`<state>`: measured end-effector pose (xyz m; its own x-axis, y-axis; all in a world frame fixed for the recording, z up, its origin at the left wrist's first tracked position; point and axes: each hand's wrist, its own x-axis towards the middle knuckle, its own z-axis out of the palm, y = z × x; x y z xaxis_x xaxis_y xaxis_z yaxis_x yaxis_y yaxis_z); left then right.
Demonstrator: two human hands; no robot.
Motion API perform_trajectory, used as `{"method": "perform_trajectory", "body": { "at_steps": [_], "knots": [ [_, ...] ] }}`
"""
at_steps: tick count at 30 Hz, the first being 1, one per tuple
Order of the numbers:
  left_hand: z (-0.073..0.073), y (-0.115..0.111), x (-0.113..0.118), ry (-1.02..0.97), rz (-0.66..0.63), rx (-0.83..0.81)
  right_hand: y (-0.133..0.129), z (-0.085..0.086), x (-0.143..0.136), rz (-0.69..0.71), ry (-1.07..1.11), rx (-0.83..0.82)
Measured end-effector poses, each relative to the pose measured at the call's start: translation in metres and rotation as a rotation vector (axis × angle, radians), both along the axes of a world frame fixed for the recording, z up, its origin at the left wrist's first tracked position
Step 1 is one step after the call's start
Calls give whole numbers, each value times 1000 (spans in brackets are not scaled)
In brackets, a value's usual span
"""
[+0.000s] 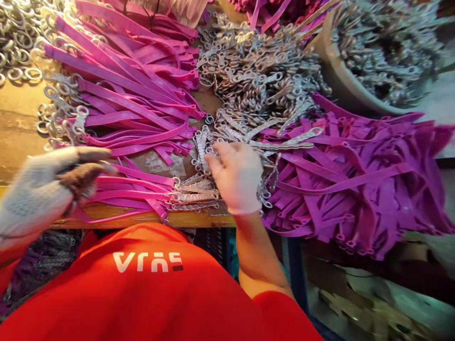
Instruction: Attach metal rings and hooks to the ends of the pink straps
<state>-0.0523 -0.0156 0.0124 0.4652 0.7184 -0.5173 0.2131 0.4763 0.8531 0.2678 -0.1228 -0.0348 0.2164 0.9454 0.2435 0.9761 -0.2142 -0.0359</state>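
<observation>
My left hand (50,187), in a whitish knit glove with brown on its finger side, hovers at the left over pink straps (131,189). Its forefinger is stretched out, apart from the curled fingers below, and nothing shows in the gap. My right hand (236,175), in a thin pale glove, is bent over silver metal links (203,149) with its fingers curled down. Whatever is between those fingertips is hidden. Just left of it, a row of flat silver chain-like pieces (195,194) lies at the ends of the pink straps.
Pink straps with metal rings (124,94) cover the table's left. A heap of silver links (263,71) lies behind my right hand, beside a full bucket (341,61). Purple straps (355,180) spread at the right. Loose rings (21,42) sit far left; the wooden edge (124,215) is near me.
</observation>
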Motion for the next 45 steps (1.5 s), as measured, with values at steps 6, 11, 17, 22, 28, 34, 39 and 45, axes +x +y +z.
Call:
{"method": "perform_trajectory", "body": {
  "at_steps": [6,11,17,22,28,34,39,45],
  "knots": [
    [-29,-24,67,-270,-31,-390,34,-30,47,-121,-81,-31],
    [-39,-30,79,-287,5,-383,15,-11,7,51,266,175],
    [-44,-39,83,-399,-22,-354,-1,4,-73,511,467,23],
    [-49,-43,77,-411,-49,-325,-3,-4,-86,505,560,65],
    [-40,-40,61,-169,-153,-113,-1,19,-80,159,1001,-58],
    [-45,-37,55,-117,-233,-75,2,19,-80,211,1127,-172],
    [-47,-39,58,-202,-125,-218,-8,9,-80,244,847,0],
    [-55,-50,71,-514,4,-426,-14,3,-88,353,628,27]
  ]
}}
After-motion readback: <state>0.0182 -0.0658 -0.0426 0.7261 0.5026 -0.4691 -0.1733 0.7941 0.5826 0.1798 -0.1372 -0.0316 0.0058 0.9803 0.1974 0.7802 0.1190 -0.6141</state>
